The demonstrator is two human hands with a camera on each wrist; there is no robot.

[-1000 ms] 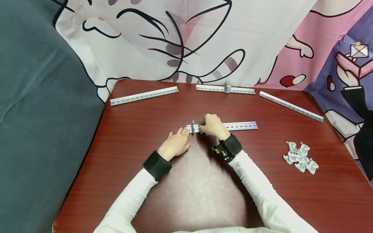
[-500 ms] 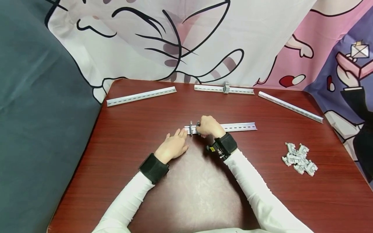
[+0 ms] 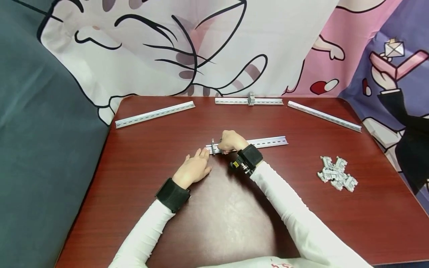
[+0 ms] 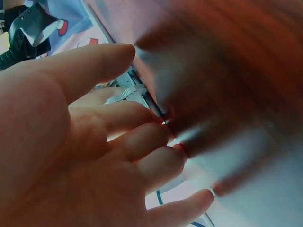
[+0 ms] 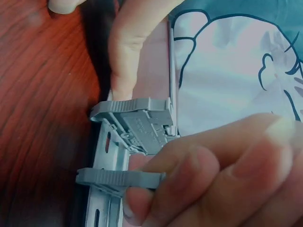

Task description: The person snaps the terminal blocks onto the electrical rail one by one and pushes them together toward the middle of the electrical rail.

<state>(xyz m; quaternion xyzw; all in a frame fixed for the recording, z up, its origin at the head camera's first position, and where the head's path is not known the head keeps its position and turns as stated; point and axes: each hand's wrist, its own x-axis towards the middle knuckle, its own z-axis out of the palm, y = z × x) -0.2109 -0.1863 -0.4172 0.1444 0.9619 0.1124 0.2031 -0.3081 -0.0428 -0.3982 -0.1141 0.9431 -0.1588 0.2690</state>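
Note:
A slotted metal DIN rail point(image 3: 269, 142) lies across the middle of the table. My left hand point(image 3: 191, 172) has its fingers stretched out, their tips on the rail's left end. Close to those tips, a grey end clamp point(image 5: 142, 120) stands upright across the rail. My right hand point(image 3: 232, 141) pinches a second grey clamp point(image 5: 116, 178) between thumb and fingers, at the rail just right of the first with a small gap between. From the head view the right hand mostly hides this second clamp. The left wrist view shows the spread left fingers point(image 4: 142, 137) from the palm side.
Three more rails lie along the far edge: a left rail point(image 3: 155, 114), a middle rail point(image 3: 231, 101) carrying a grey terminal block point(image 3: 251, 99), and a right rail point(image 3: 324, 116). Several pale grey terminal blocks point(image 3: 336, 174) lie heaped on the right. A printed curtain point(image 3: 140, 70) hangs behind.
The head view has shifted, so the scene sits farther left. My right hand has moved slightly closer to the first clamp, and the rail is tilted a little more. The left hand stays at the rail's end.

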